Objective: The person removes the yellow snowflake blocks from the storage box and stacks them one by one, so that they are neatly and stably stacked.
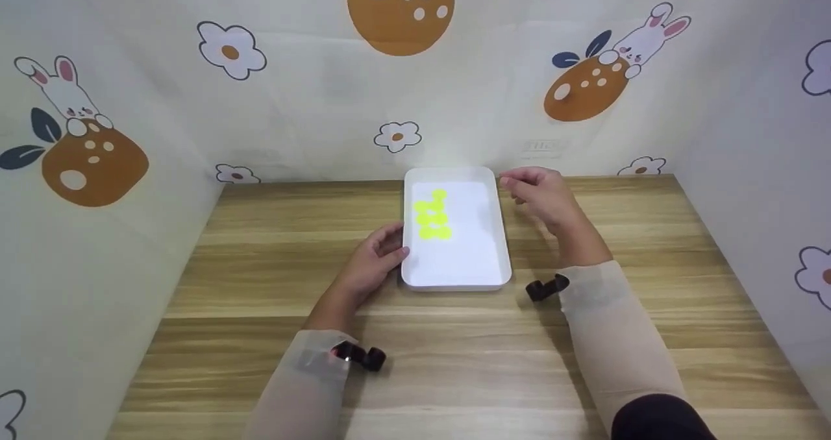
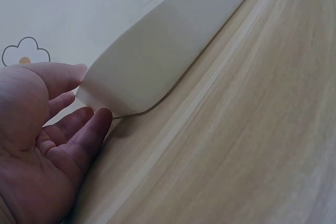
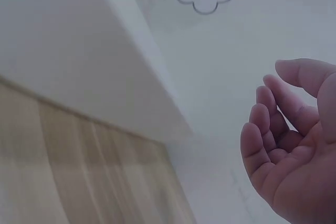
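Observation:
A white rectangular tray (image 1: 458, 287) stands on the wooden table with its long sides running away from me. On its pale floor, toward the left, several small bright yellow round pieces (image 1: 432, 218) lie clustered together. My left hand (image 1: 371, 258) holds the tray's left side, thumb and fingers at its edge; the left wrist view shows the fingertips against the outer wall. Beside the far right corner of the tray is my right hand (image 1: 542, 196), its fingers loosely curled. Nothing shows between the thumb and fingers of this hand in the right wrist view.
A printed cloth (image 1: 311, 102) with rabbits, fruit and flowers rises behind the table and along both sides. The tray's far end is close to the back edge of the wooden table (image 1: 454, 362). Each wrist carries a small black camera (image 1: 546, 287).

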A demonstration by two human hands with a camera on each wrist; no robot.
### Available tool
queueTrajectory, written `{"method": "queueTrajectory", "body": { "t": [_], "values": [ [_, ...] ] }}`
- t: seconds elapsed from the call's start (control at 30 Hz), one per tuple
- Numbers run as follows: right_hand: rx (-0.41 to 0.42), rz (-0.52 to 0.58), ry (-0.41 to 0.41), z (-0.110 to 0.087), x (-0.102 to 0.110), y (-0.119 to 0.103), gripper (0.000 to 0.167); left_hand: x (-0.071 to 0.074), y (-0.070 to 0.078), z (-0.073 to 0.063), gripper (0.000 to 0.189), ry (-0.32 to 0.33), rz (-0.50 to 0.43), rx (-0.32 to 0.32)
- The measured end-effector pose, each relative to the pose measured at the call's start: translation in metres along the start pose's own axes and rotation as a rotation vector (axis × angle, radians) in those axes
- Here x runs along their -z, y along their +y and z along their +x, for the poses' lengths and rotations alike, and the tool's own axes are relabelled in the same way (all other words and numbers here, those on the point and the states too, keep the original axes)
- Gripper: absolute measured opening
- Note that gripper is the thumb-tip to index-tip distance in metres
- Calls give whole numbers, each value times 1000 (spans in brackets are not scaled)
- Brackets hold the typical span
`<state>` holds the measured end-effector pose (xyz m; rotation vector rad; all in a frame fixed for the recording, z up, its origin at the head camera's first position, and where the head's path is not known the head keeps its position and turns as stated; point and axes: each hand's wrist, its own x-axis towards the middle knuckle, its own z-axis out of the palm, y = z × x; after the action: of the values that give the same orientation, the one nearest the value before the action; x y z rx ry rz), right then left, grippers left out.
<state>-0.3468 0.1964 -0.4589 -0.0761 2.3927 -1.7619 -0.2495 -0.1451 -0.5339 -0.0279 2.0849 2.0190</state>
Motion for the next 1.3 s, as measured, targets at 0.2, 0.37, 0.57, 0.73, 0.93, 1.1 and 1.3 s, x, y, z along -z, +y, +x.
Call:
{"method": "queueTrajectory", "body": {
  "t": [0.2, 0.37, 0.57, 0.73, 0.93, 1.1, 1.3],
  "values": [
    [44, 111, -70, -1, -20, -16, 34, 1, -1, 2, 61, 13, 17, 7],
    [24, 177, -130, 8, -43, -29, 31, 0, -2, 2, 60, 22, 24, 0],
    [-15, 75, -139, 26, -66, -38, 28, 0, -3, 2, 61, 20, 19, -20],
    [-39, 7, -133, 41, -79, -38, 29, 0, -3, 2, 62, 26, 24, -18],
    [-60, 3, -117, 58, -92, -34, 25, 1, -2, 2, 61, 39, 48, 7],
    [-50, -25, -72, 71, -101, -26, 22, 2, -3, 2, 61, 36, 55, 1],
    [-40, -112, -42, 77, -106, -12, 22, 1, -3, 2, 61, 27, 52, 3]
  ]
}}
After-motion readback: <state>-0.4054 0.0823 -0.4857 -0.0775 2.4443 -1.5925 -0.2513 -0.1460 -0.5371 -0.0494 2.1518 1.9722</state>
